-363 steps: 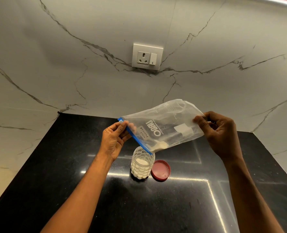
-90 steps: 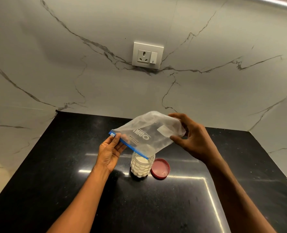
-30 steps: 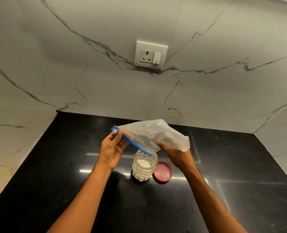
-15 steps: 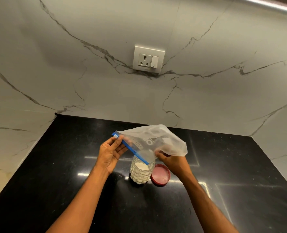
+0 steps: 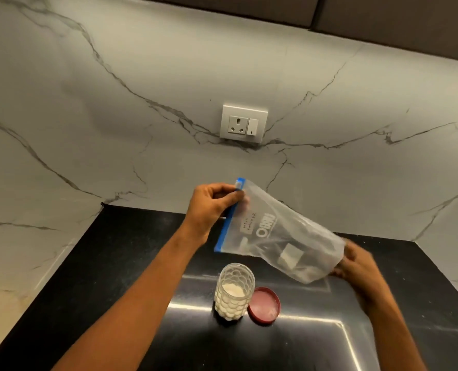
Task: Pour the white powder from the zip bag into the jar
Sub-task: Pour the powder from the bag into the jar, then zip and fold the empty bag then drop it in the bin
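Note:
The clear zip bag (image 5: 281, 234) with a blue zip strip hangs in the air above and to the right of the jar, looking almost empty. My left hand (image 5: 211, 204) pinches the upper end of the blue strip. My right hand (image 5: 356, 266), blurred, holds the bag's bottom end at the lower right. The dimpled glass jar (image 5: 234, 291) stands open on the black counter (image 5: 115, 263) below the bag's mouth, mostly filled with white powder. Its red lid (image 5: 264, 303) lies flat just right of it, touching or nearly so.
A white marble wall (image 5: 115, 116) rises behind the counter and along both sides. A socket with a switch (image 5: 244, 123) is set in it above the bag. Dark cabinets (image 5: 383, 17) run along the top.
The bag has lifted off the jar's mouth and swung up. My left hand has raised the zip end, and my right hand has moved out to the right under the bag's bottom.

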A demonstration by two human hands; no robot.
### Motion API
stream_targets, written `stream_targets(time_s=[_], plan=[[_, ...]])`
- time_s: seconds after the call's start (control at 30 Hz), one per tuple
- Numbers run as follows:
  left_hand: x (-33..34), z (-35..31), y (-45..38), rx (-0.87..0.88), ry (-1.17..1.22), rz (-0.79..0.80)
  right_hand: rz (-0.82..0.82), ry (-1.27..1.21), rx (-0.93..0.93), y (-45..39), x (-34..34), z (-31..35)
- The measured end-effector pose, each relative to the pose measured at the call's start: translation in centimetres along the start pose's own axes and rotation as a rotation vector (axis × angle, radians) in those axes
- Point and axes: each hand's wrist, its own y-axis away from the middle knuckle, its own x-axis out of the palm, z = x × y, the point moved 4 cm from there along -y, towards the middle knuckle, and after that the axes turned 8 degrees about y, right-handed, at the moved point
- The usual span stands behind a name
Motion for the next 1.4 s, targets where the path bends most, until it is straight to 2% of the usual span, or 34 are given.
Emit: stream_targets(time_s=[0.1,0.23,0.3,0.37,0.5,0.67,0.77,0.83,0.97,1.03,1.23,1.33,1.4], plan=[[2.6,-2.7,-1.2,0.073,-0.158,0.110,-0.108,-0.031,-0.158,-0.2,-2.1,3.8],[5.3,-4.5,-2.3,0.175,-0.362,0.275,0.035,0.141,-0.375,0.6,0.2,9.9],[6.3,-4.9,-2.3,0.221,-0.425,0.317,0.186,0.299,-0.366,0.6,2.6,11.1],[6.7,-5.4,-2.2,0.295,-0.508,0.313,0.304,0.310,-0.321,0.3,4.6,10.4],[5.8,-6.8,-2.2,0.441,-0.596,0.279,0.273,0.281,-0.279,0.1,5.2,8.4],[4.0,-6.5,-2.1,0.375,-0.623,0.341,0.396,0.292,-0.250,-0.2,5.1,7.3],[3.4,-7.0,-2.3,0.371,-0.599,0.309,0.459,0.272,-0.237,-0.4,5.2,7.2],[2.9,-7.9,-2.5,0.379,-0.585,0.292,0.444,0.267,-0.237,-0.6,5.0,6.7],[2.8,-8.1,-2.4,0.381,-0.706,0.389,0.478,0.276,-0.202,-0.8,4.9,5.2],[2.8,-7.5,-2.6,0.328,-0.698,0.421,0.500,0.273,-0.238,-0.6,5.2,6.0],[3.8,-6.7,-2.5,0.221,-0.686,0.550,0.180,0.034,-0.545,-0.8,6.2,13.3],[4.0,-6.8,-2.6,0.221,-0.703,0.580,0.023,0.061,-0.650,-1.1,6.5,15.0],[3.7,-7.0,-2.7,0.225,-0.712,0.582,-0.024,0.075,-0.679,-1.3,6.5,15.2]])
